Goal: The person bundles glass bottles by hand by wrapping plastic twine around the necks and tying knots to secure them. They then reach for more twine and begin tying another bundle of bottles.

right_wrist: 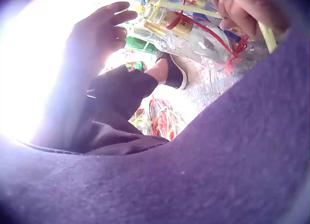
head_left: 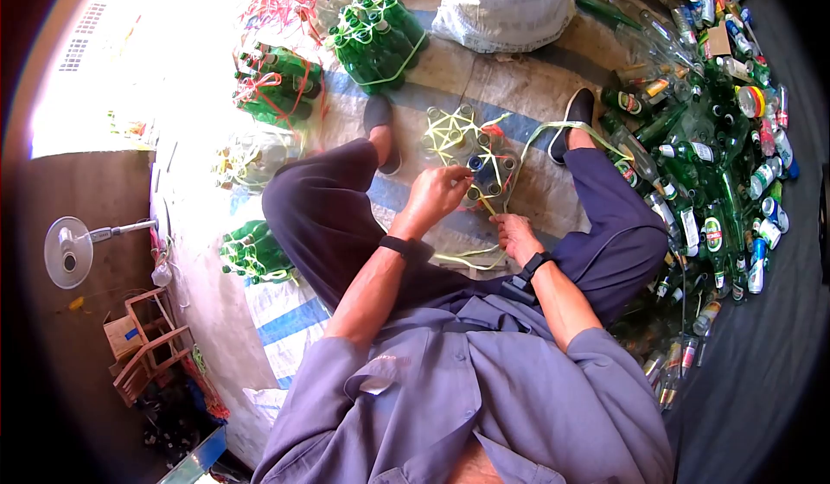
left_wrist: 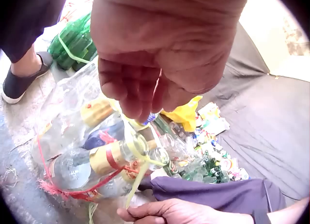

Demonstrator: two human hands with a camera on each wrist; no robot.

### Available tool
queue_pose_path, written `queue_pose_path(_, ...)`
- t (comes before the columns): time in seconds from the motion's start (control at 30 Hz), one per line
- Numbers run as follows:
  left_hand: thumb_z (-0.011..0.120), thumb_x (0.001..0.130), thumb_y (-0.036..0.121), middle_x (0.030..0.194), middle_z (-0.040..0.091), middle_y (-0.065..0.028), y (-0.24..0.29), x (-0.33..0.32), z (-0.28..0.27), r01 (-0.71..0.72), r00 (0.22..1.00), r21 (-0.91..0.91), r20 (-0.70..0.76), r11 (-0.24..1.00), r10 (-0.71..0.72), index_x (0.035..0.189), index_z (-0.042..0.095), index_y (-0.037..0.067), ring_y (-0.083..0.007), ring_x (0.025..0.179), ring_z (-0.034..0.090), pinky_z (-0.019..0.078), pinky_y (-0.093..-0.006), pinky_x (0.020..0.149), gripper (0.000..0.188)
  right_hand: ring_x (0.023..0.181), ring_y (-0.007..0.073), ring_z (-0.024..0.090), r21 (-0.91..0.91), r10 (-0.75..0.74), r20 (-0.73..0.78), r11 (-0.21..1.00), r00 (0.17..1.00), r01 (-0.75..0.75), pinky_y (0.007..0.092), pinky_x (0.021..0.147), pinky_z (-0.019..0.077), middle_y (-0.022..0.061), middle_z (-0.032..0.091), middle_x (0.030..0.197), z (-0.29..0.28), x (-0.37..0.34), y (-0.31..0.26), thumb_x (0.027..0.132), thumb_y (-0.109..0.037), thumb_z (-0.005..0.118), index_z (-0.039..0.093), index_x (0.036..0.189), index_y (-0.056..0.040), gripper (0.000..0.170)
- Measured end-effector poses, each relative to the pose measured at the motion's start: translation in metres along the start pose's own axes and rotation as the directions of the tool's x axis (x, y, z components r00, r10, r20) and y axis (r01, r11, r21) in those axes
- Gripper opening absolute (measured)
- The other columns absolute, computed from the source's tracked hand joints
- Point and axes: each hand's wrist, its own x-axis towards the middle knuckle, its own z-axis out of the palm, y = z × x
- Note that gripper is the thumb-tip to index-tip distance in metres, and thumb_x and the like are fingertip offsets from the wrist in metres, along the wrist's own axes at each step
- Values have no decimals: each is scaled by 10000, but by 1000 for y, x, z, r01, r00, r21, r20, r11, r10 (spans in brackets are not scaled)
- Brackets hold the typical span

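A bundle of clear glass bottles (left_wrist: 72, 168) with gold neck labels stands upright on the floor between the feet, tied by red string (left_wrist: 104, 183). Yellow-green plastic strap (head_left: 454, 130) crisscrosses the bottle necks. My right hand (head_left: 517, 238) pinches a length of this strap between thumb and fingers at the near side of the bundle; the strap (left_wrist: 137, 185) runs taut from there to the necks. The left hand (head_left: 437, 197) hovers close over the necks on the left, fingers loosely bent, with a gap showing between thumb and fingers in the left wrist view.
Tied bundles of green bottles (head_left: 376, 39) stand ahead and to the left. A white woven sack (head_left: 506, 9) is beyond the feet. Loose bottles and cans (head_left: 709, 164) heap up on the right. More strap (head_left: 553, 125) trails over the right shoe. A fan (head_left: 69, 252) stands far left.
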Motion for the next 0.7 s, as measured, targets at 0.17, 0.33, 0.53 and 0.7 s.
queue_pose_path(0.17, 671, 831, 169, 1020, 700, -149, 8, -8, 12, -185, 983, 111, 14, 976, 185, 1028, 704, 49, -344, 851, 684, 548, -404, 744, 233, 373, 60, 287, -109, -99, -136, 990, 986, 85, 251, 353, 188, -42, 419, 543, 2, -5, -1, 778, -47, 689, 564, 652, -65, 178)
queue_pose_path(0.33, 685, 825, 178, 999, 687, -109, -16, -10, 37, -272, 955, 137, 160, 952, 250, 1013, 706, 82, -334, 881, 669, 546, -417, 766, 212, 381, 69, 299, -247, -158, -143, 962, 977, 119, 250, 361, 204, -29, 424, 539, 0, 4, 6, 761, -70, 686, 595, 655, -48, 142)
queue_pose_path(0.53, 673, 792, 120, 904, 676, -113, -26, -4, 45, -289, 951, 73, 139, 955, 277, 937, 708, 64, -337, 821, 658, 541, -419, 734, 159, 533, 217, 578, -739, -617, -89, 567, 782, 363, 368, 522, 441, 89, 596, 556, -9, 29, 23, 691, -129, 677, 701, 678, 17, 149)
queue_pose_path(0.7, 654, 770, 97, 841, 664, -126, -25, -1, 47, -294, 950, 68, 130, 954, 283, 858, 682, 47, -343, 792, 657, 535, -427, 707, 104, 648, 236, 641, -709, -581, 144, 504, 801, 493, 381, 647, 488, 152, 676, 685, 5, -9, 2, 712, -211, 656, 747, 856, -40, 241)
